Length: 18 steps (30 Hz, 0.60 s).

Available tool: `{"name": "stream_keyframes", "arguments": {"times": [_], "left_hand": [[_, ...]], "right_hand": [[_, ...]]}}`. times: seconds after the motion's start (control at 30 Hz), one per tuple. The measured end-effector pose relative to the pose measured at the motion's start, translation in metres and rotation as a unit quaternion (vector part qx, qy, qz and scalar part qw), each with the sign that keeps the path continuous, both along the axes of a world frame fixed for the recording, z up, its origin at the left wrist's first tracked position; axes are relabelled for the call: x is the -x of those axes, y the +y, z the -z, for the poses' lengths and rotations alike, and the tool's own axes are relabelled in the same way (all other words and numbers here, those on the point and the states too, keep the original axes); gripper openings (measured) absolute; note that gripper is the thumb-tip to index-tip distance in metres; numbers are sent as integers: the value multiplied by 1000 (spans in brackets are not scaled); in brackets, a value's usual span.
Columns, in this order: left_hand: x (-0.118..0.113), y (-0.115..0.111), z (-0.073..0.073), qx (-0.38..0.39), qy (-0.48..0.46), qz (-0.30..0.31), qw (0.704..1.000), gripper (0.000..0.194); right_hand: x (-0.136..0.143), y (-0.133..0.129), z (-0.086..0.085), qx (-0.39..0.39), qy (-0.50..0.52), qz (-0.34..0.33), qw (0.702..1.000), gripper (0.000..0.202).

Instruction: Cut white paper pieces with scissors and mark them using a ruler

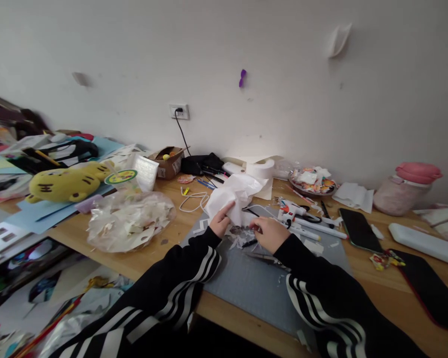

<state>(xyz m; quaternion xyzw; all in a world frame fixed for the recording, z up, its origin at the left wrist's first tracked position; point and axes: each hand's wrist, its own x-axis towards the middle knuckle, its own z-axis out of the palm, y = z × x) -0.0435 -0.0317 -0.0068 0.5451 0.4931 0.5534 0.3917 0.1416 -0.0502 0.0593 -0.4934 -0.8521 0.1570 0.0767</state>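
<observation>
Thin, crumpled white tissue paper [233, 195] bulges up from the middle of the desk. My left hand [220, 222] is closed at its lower left edge, the index finger stretched along the white surface. To the right, my right hand [272, 233] hovers low with thumb and fingers curled together in a pinch; whatever is between them is too small to make out. Below and between the hands lie paper scraps [241, 239] and a dark pen-like tool [249, 243] on a grey cutting mat [246, 278].
A white glue gun [286, 211] and scissors [309, 217] lie right of my hands, beyond them a phone [360, 229] and a pink-lidded jar [405, 189]. Leftward are a plastic bag of scraps [130, 221] and a yellow plush toy [65, 183]. A paper roll [260, 169] stands behind.
</observation>
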Motion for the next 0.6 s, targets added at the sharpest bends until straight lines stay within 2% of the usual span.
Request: {"name": "stream_keyframes", "arguments": {"times": [0.07, 0.23, 0.37, 0.47, 0.6], "left_hand": [[0, 2, 3, 16, -8, -15, 1000, 53], [-2, 4, 6, 57, -55, 7, 997, 66], [-1, 1, 3, 68, -22, 11, 997, 64], [0, 1, 4, 69, -28, 23, 997, 53], [0, 4, 7, 50, -83, -39, 995, 42]], "right_hand": [[-1, -1, 0, 8, -44, 11, 999, 25], [-5, -8, -11, 36, -130, 13, 991, 22], [-15, -18, -25, 91, -245, 6, 965, 18], [-34, -24, -33, 114, -287, 12, 951, 18], [-69, -30, -35, 104, -268, 57, 956, 21]]}}
